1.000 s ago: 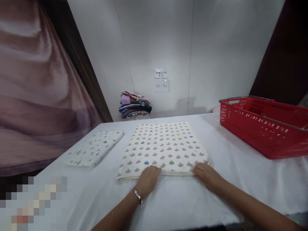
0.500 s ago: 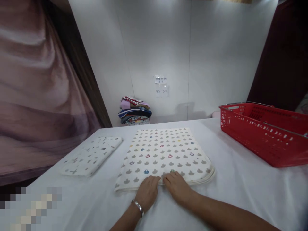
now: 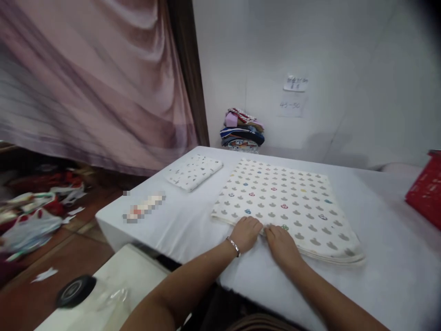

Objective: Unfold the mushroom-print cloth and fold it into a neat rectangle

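A folded cream cloth (image 3: 282,197) with rows of grey shapes and a few coloured ones lies flat on the white table. Its near edge shows several layers. My left hand (image 3: 246,233), with a silver bracelet at the wrist, is closed on that edge near the middle. Close beside it, my right hand (image 3: 280,243) has its fingers bent over the same edge. The thumbs and the cloth under the fingers are mostly hidden. A smaller folded white cloth (image 3: 195,172) with a dark print lies to the left, apart from my hands.
A red basket (image 3: 427,186) stands at the table's right. Folded textiles are stacked (image 3: 242,131) by the wall. On the left are a blurred-out item (image 3: 144,209) on the white table (image 3: 172,225), a lower white surface (image 3: 138,271) with a black round object (image 3: 76,290), and plastic bags (image 3: 31,230) on the floor.
The view has swung left and down, bringing the floor and the lower white surface into sight; the basket has slid mostly out. Both hands stay at the cloth's near edge.
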Demonstrator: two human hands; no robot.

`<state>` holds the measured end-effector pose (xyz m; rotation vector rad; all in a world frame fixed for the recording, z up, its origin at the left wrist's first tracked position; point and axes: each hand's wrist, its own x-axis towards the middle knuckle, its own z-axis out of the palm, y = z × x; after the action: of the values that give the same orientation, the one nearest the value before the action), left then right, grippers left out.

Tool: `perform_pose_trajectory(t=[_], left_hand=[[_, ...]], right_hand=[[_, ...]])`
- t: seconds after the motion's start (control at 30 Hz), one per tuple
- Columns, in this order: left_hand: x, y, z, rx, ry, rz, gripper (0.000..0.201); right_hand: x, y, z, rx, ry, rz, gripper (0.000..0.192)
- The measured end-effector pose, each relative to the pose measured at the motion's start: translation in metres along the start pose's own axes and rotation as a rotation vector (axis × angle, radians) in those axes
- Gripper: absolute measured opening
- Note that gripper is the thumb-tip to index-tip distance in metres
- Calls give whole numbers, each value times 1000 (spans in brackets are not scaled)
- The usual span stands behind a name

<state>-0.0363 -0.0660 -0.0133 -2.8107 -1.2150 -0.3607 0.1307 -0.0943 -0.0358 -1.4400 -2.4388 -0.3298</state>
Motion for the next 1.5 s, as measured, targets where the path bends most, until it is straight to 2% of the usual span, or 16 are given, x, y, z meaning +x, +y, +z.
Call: perform_pose_trajectory(t=[0.2, 0.47, 0.6, 0.7, 0.83, 0.93, 1.03, 1.13, 1.23, 1.5], left_hand=[[-11, -22, -2, 127, 33, -133, 14], [-46, -79, -21, 198, 81, -350, 18], [-61, -101, -30, 189, 118, -364, 20], [-67, -110, -29, 101, 126, -381, 24], [-71, -117, -25, -131, 176, -475, 36], [-77, -120, -26, -340, 267, -611, 40], [-84, -117, -30, -453, 297, -756, 38], [-89, -111, -33, -430, 243, -831, 37], [-86, -106, -33, -337, 180, -838, 34], [-68, -100, -33, -184, 147, -912, 18]], right_hand=[[-4, 2, -2, -30, 0, -27, 29], [-4, 3, 0, -46, 24, -37, 33], [-4, 1, -3, -34, 6, -35, 34], [-4, 0, -3, -23, -5, -57, 35], [-6, 0, -1, -23, -3, -77, 35], [-7, 1, 0, -29, 10, -79, 37], [-7, 0, 0, -24, 22, -61, 38], [-7, 0, 1, -21, 19, -60, 37], [-8, 0, 2, -36, 33, -62, 38], [-8, -1, 3, -38, 15, -46, 36]])
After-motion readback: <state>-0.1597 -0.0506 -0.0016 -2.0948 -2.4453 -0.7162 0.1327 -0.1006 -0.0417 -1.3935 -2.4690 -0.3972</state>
